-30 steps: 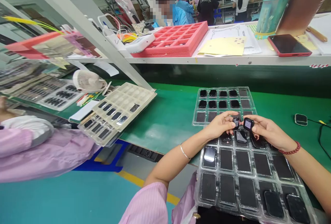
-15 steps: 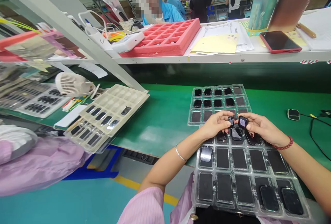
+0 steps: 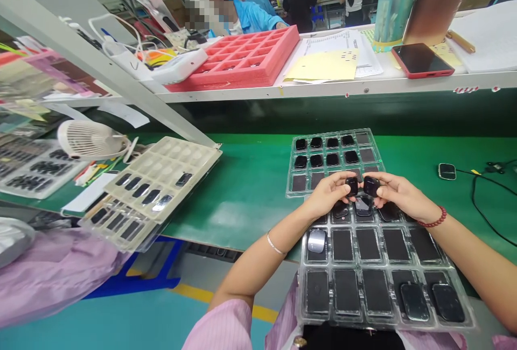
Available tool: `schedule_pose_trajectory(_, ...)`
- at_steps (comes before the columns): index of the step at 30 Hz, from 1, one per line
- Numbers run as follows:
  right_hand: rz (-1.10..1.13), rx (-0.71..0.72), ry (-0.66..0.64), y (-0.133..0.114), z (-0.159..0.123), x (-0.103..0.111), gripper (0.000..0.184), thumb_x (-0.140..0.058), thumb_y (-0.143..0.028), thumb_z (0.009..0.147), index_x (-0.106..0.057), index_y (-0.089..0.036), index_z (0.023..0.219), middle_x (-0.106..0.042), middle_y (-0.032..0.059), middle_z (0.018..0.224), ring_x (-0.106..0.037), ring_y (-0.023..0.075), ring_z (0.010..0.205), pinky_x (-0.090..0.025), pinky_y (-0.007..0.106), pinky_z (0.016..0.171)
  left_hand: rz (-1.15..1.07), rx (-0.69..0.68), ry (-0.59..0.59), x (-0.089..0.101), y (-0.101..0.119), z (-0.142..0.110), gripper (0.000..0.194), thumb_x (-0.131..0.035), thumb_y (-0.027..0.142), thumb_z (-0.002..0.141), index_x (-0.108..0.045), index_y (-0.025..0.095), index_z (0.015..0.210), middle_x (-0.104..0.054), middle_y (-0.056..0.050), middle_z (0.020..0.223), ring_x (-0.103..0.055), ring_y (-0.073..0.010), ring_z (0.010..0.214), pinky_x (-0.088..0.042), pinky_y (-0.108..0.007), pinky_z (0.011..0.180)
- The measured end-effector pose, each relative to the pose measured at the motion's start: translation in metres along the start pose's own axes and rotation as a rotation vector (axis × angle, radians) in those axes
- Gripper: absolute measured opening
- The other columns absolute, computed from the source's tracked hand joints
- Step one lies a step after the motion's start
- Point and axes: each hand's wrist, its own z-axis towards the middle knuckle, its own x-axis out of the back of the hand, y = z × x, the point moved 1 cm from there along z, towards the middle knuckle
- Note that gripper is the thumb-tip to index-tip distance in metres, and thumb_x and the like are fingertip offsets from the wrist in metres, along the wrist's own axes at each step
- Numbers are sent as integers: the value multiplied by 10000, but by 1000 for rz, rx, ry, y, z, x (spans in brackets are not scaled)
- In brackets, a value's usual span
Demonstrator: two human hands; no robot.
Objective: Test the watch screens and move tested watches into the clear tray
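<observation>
My left hand (image 3: 330, 193) pinches a small black smartwatch body (image 3: 352, 186) between thumb and fingers. In my right hand (image 3: 402, 195) is a second black smartwatch body (image 3: 371, 186), held close beside the first with a slight gap. Both show dark, glossy faces. Under my hands lies a clear plastic tray (image 3: 348, 292) with dark-lined compartments. Two watch bodies (image 3: 414, 301) rest at its front right, a shiny one (image 3: 316, 241) sits at its left, and several lie partly hidden below my fingers. Beyond it, another clear tray (image 3: 367, 155) carries several black watch bodies in its back rows.
Left on the green bench (image 3: 242, 177) are cream trays (image 3: 169, 156), partly overhanging the edge, and a small white fan (image 3: 86, 140). A cabled watch (image 3: 447, 171) lies right. A shelf edge (image 3: 323, 88) crosses behind, bearing a red foam tray (image 3: 278, 64) and a phone (image 3: 422, 60). A co-worker sits beyond.
Both watch bodies have turned in my fingers: printed, label-like faces showed before, dark glossy faces now. My hands stay over the tray. The view has shifted slightly.
</observation>
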Motion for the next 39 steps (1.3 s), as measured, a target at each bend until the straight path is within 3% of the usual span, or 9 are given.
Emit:
schedule_pose_trajectory(4, 8, 6, 30, -1, 0, -3, 500, -663, -307, 814, -585, -206, 1298, -733, 81, 952, -720, 243, 840, -610, 389, 709, 38, -2, 28, -3, 4, -2, 431, -626, 204, 788, -551, 178, 1212, -666, -97, 1112, -689, -173, 839, -511, -256, 681)
schedule_pose_trajectory(8, -108, 40, 16, -3, -1, -8, 360, -642, -206, 791, -646, -198, 1151, -727, 54, 903, -715, 199, 735, -615, 375, 705, 98, -3, 52, -7, 5, -5, 422, -609, 120, 752, -547, 163, 1167, -666, -40, 900, -656, -127, 709, -505, -252, 663)
schedule_pose_trajectory(17, -139, 73, -42, -6, -2, -7, 256, -591, -246, 846, -587, -199, 1097, -711, 45, 913, -721, 208, 779, -597, 390, 736, 219, -19, 33, -5, 8, -7, 322, -564, 212, 822, -539, 144, 1136, -675, -64, 917, -674, -153, 711, -469, -228, 562)
schedule_pose_trajectory(20, -428, 191, 45, -8, -18, -19, 90, -573, -229, 868, -612, -201, 945, -714, 61, 942, -696, 233, 880, -559, 439, 830, 524, -101, 25, -12, 12, -30, 173, -542, 244, 863, -612, 149, 990, -692, -48, 857, -650, -149, 706, -496, -274, 641)
schedule_pose_trajectory(24, -906, 393, 39, -8, -48, -52, 39, -627, -187, 847, -666, -185, 846, -687, 107, 1062, -597, 294, 1056, -471, 496, 957, 1054, -311, -55, -26, 7, -67, 140, -543, 243, 886, -660, 175, 923, -685, -94, 1143, -598, -245, 1091, -471, -428, 951)
schedule_pose_trajectory(29, -1181, 366, -5, -17, -84, -55, 152, -571, -234, 915, -683, -171, 995, -651, 131, 1162, -572, 302, 1082, -480, 456, 922, 1465, -358, -15, -34, 1, -85, 166, -561, 251, 883, -666, 144, 954, -540, -184, 1377, -445, -357, 1312, -428, -528, 988)
schedule_pose_trajectory(34, -1413, 142, -130, -27, -145, -26, 257, -563, -226, 902, -622, -213, 652, -584, 29, 672, -569, 225, 653, -454, 388, 641, 1378, -539, -296, -72, 11, -83, 181, -538, 267, 902, -688, 180, 954, -562, -125, 1364, -468, -308, 1297, -426, -459, 1002)
schedule_pose_trajectory(36, -1473, 67, -98, -21, -167, -22, 127, -636, -224, 834, -651, -201, 710, -600, 48, 740, -582, 252, 705, -454, 411, 663, 1342, -601, -493, -98, 6, -80, 220, -564, 340, 895, -699, 167, 903, -543, -130, 1390, -459, -314, 1306, -409, -459, 1027)
schedule_pose_trajectory(39, -1506, 10, 5, -9, -185, -25, 105, -666, -216, 794, -666, -172, 889, -617, 101, 906, -582, 294, 812, -465, 444, 706, 1353, -641, -533, -132, -10, -74, 307, -636, 378, 850, -695, 107, 980, -479, -211, 1439, -386, -376, 1367, -308, -530, 1101)
